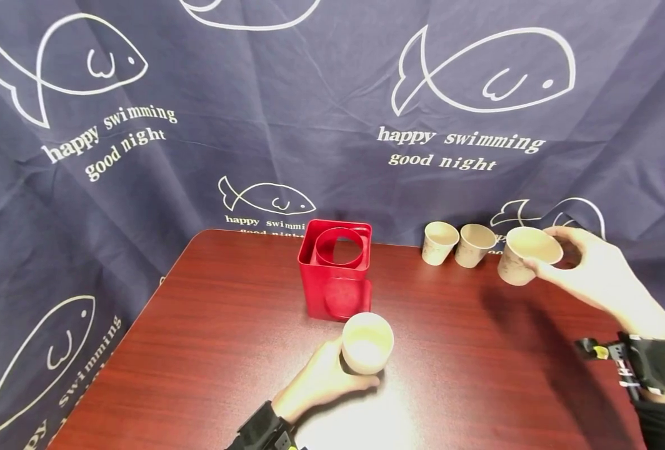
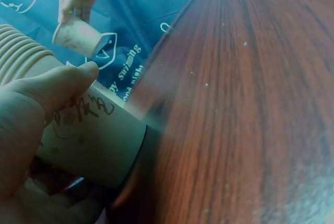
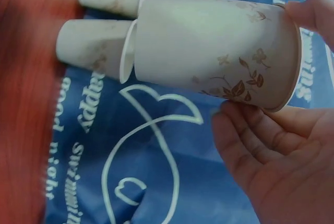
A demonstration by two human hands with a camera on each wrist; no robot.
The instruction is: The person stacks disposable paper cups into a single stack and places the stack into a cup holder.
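Observation:
My left hand [image 1: 322, 375] grips a stack of paper cups [image 1: 360, 362] near the middle of the table. In the left wrist view the stack's [image 2: 99, 135] nested rims show, with the thumb across its printed side. At the right, my right hand [image 1: 608, 275] holds a single paper cup [image 1: 515, 265] upright by its rim, raised off the table. Brown leaves and flowers decorate this cup [image 3: 219, 51] in the right wrist view. To its left two paper cups [image 1: 438, 250] [image 1: 472, 253] stand side by side, mouths up.
A red box-shaped holder [image 1: 332, 290] with a round opening in its top stands just beyond the stack. The brown wooden table [image 1: 225, 312] ends at a dark blue curtain [image 1: 338, 112] with white fish drawings, close behind the standing cups.

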